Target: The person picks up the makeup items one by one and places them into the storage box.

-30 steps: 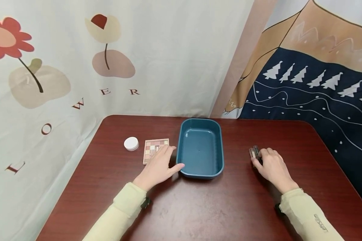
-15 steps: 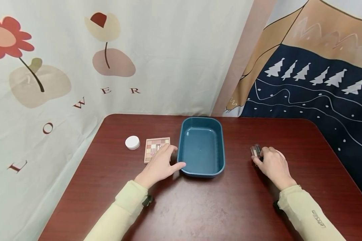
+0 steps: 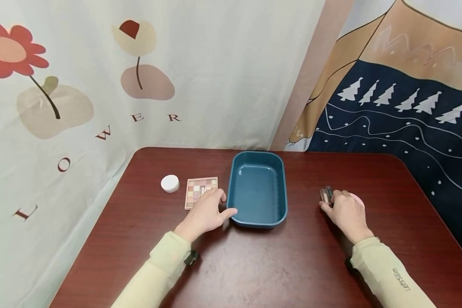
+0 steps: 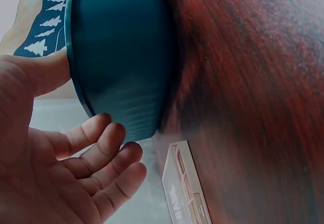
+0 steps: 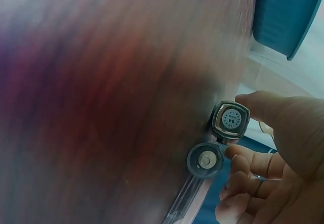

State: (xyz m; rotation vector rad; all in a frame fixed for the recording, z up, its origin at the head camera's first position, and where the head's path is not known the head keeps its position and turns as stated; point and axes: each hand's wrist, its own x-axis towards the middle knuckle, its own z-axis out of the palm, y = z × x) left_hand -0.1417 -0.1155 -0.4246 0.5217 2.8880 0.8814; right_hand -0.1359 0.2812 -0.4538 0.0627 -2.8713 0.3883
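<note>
My left hand is at the near left corner of a blue plastic bin. Its thumb lies over the rim, while its relaxed fingers are just outside the wall; whether they touch it is unclear. Just beyond them lies an eyeshadow palette, partly covered by the hand. On the right, my right hand pinches a square-ended lipstick tube between thumb and fingers. Right beside that tube lies a round, clear-walled cosmetic tube. A round pink thing shows partly behind the right hand.
A small white round jar sits left of the palette on the dark red wooden table. Printed curtains hang along the table's far edge and both sides.
My right hand has shifted slightly at the lipstick tube, and more of the pink thing shows behind it. The left hand and the bin stay in place; the head view wobbles a little.
</note>
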